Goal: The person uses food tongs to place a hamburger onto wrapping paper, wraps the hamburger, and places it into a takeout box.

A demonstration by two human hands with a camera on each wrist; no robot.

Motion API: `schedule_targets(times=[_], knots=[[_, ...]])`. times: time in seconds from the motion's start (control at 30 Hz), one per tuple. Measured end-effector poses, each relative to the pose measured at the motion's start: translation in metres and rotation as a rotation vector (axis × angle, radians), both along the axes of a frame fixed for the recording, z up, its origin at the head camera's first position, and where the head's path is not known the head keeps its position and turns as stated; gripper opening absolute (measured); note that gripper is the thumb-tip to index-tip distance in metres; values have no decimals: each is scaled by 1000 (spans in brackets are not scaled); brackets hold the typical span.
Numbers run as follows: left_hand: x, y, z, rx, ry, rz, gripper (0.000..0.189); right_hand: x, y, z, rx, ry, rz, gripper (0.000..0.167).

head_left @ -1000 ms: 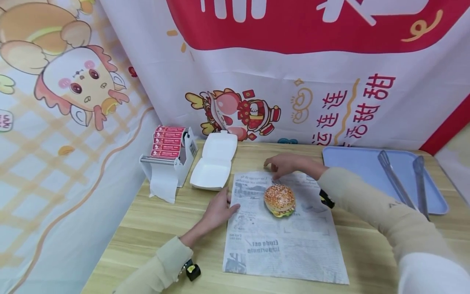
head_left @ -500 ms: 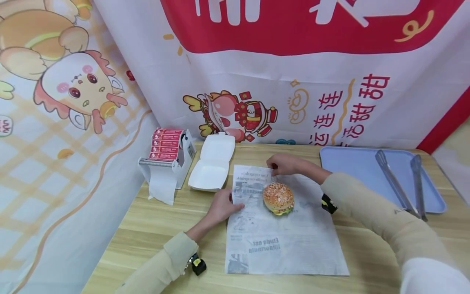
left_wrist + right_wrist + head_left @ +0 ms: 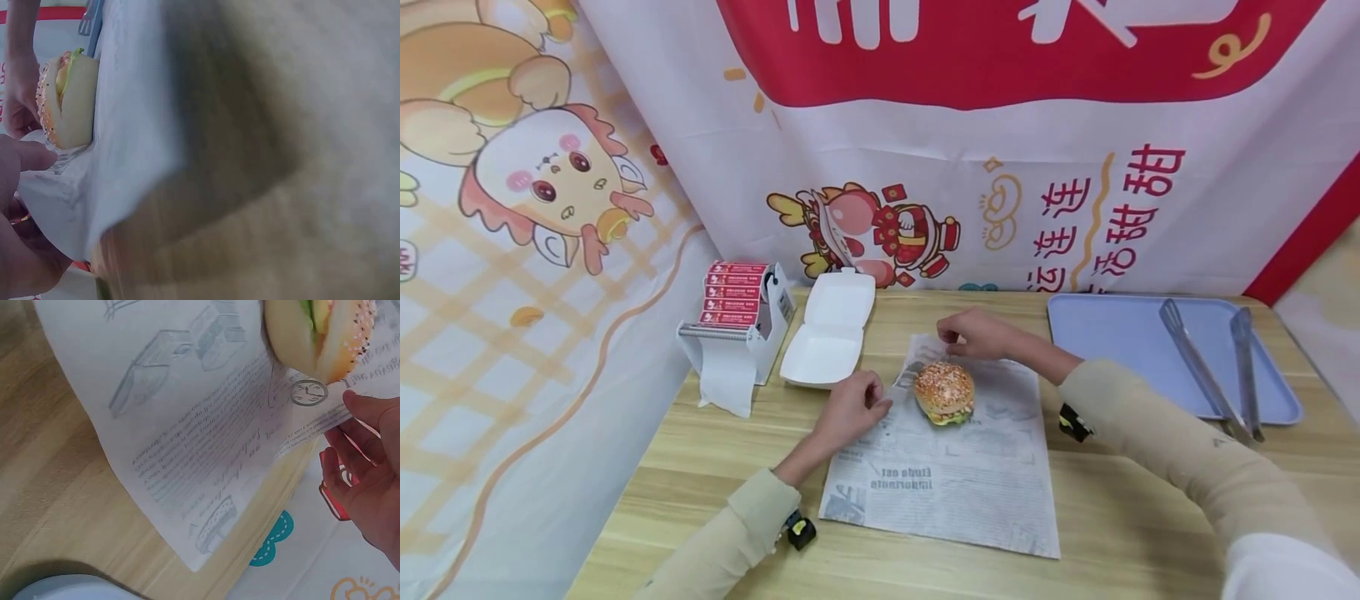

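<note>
A sesame-bun burger point(image 3: 943, 393) lies on a newspaper-print wrapping paper point(image 3: 955, 492), toward its far side. My left hand point(image 3: 850, 410) pinches the paper's left edge, which rises off the table; in the left wrist view, the thumb point(image 3: 37, 154) lies over the paper and the other fingers are beneath it. At the far edge, just behind the burger, my right hand point(image 3: 981, 335) pinches the paper. The right wrist view shows that thumb point(image 3: 365, 407) on top, close to the bun point(image 3: 353, 344), with fingers under the edge.
An open white takeout box point(image 3: 826, 350) stands beyond my left hand. Left of it is a label dispenser point(image 3: 741, 321) with a roll of red labels. A blue tray point(image 3: 1120, 333) with metal tongs point(image 3: 1198, 362) sits at the right. A printed cloth backdrop point(image 3: 850, 142) rises behind the table.
The paper has turned and shifted left, the burger moving slightly left with it. Its left edge has lifted at my left hand. My right hand has come to grip the far edge.
</note>
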State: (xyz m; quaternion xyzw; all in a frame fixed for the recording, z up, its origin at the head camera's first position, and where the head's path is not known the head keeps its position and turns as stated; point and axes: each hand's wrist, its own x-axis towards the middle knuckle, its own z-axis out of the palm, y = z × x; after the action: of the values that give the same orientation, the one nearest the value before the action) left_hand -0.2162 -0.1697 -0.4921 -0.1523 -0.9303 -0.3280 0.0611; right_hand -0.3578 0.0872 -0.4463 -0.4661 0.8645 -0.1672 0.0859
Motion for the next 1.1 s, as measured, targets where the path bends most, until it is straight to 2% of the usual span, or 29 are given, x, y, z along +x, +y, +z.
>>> schedule_targets(times=[0.17,0.33,0.47,0.63,0.83,0.97,1.1], knots=[[-5,7,-1,-57,-13,18,29,-3,-7,-4,50,13,22,15],[-5,7,0,-186,17,-37,31,-5,-9,-9,99,98,22,19],[-5,2,3,-235,72,-86,36,-4,-4,-7,27,147,-8,28],[-5,-5,3,-276,122,-131,39,-1,0,-4,-49,207,34,27],[-5,-7,1,-347,166,-193,37,3,0,-3,1,225,76,14],[-3,-5,4,-386,185,-218,35,7,0,1,20,212,111,28],[0,-3,9,-435,180,-239,33,11,3,2,-8,248,155,25]])
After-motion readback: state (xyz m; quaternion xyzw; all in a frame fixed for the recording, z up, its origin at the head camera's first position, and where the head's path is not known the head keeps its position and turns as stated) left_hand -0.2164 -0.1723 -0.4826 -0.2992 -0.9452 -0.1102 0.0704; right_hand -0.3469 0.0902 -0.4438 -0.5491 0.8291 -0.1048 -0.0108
